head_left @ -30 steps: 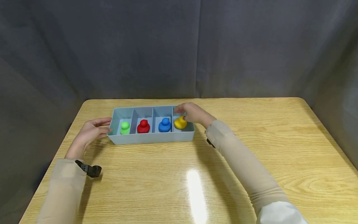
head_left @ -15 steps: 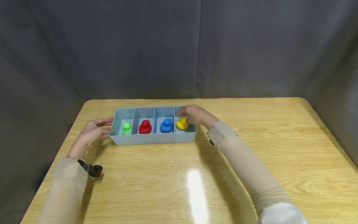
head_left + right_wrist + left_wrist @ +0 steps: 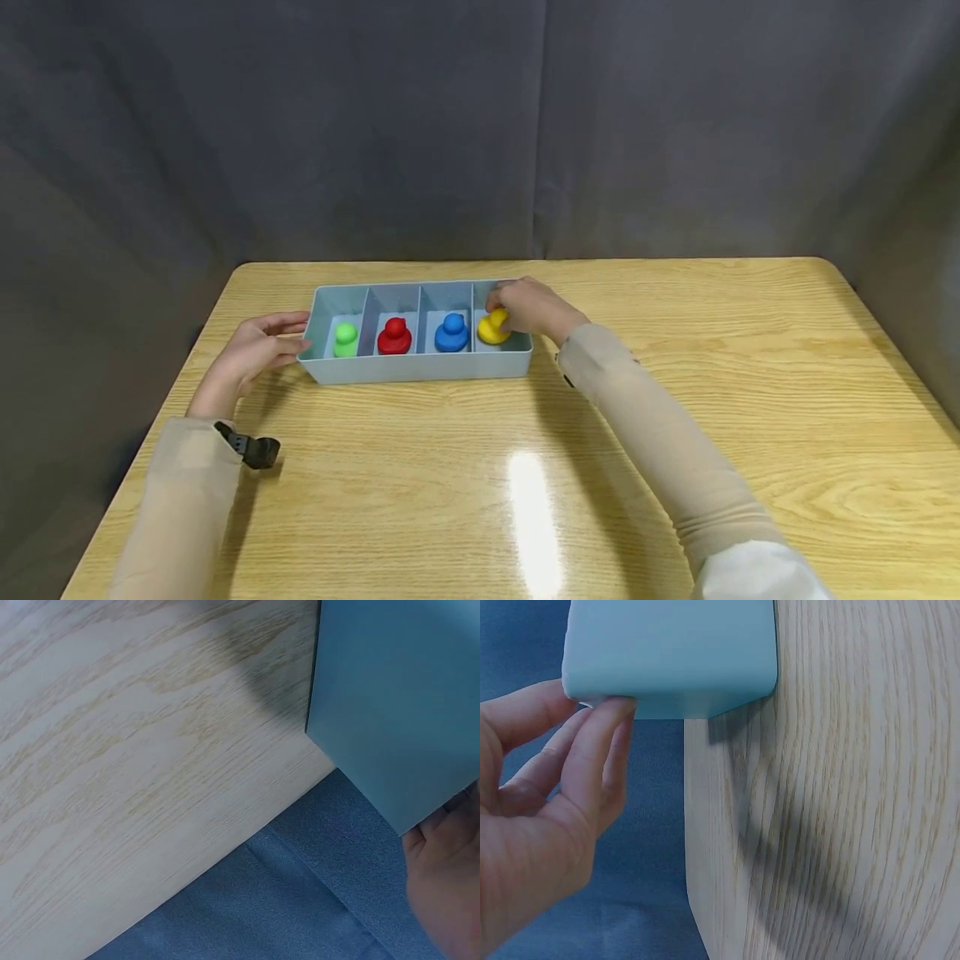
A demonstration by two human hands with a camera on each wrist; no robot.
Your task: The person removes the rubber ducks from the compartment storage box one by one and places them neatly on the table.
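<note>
A light blue tray (image 3: 420, 367) with four compartments lies on the wooden table (image 3: 712, 333). From left to right the compartments hold a green duck (image 3: 345, 339), a red duck (image 3: 394, 336), a blue duck (image 3: 452, 332) and a yellow duck (image 3: 491, 330). My right hand (image 3: 528, 307) reaches into the rightmost compartment, fingers curled round the yellow duck's head. My left hand (image 3: 258, 346) lies flat beside the tray's left end. In the left wrist view the straight fingertips (image 3: 604, 742) touch the tray's wall (image 3: 671, 652). The right wrist view shows only the tray's outer wall (image 3: 397, 712) and part of the right hand (image 3: 450, 877).
A grey cloth backdrop encloses the table at the back and both sides. The tray sits towards the far left of the table, close to its back edge. A black wrist-camera mount (image 3: 255, 451) sticks out of my left sleeve. Bare wood stretches to the right and front.
My right hand has come down from above the rightmost compartment onto the yellow duck. The left hand stays at the tray's left end.
</note>
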